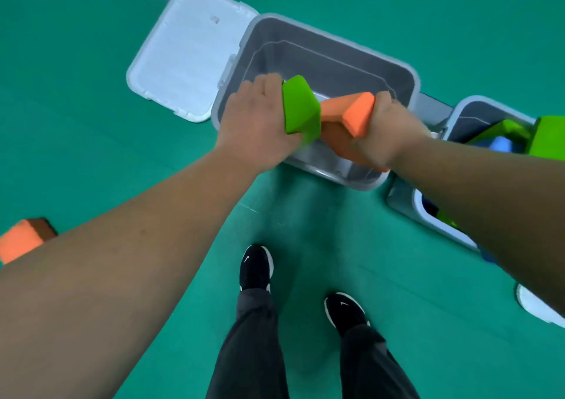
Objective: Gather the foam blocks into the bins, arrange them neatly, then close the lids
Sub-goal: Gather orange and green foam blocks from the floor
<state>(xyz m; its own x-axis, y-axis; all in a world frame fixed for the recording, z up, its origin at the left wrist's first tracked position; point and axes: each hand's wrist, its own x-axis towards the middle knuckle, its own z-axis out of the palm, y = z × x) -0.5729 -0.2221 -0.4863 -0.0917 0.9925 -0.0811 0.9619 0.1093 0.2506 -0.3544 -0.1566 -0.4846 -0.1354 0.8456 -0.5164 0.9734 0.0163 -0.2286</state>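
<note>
Foam blocks are in both of your hands. Your left hand (256, 123) grips a bright green block (301, 108), with your fingers curled round it. Your right hand (385, 135) grips an orange block (345, 114) the same way. Both blocks have flat, slanted sides, and they look like they touch each other between your hands. You hold them over the open grey bin (336, 56), which sits just under your hands. Its white lid (186, 56) lies open to the left of your left hand. Past your right hand, another bin (464, 108) holds other blocks (504, 131), green and blue. One floor block (21, 239), orange too, sits far to the left of your left hand.
</note>
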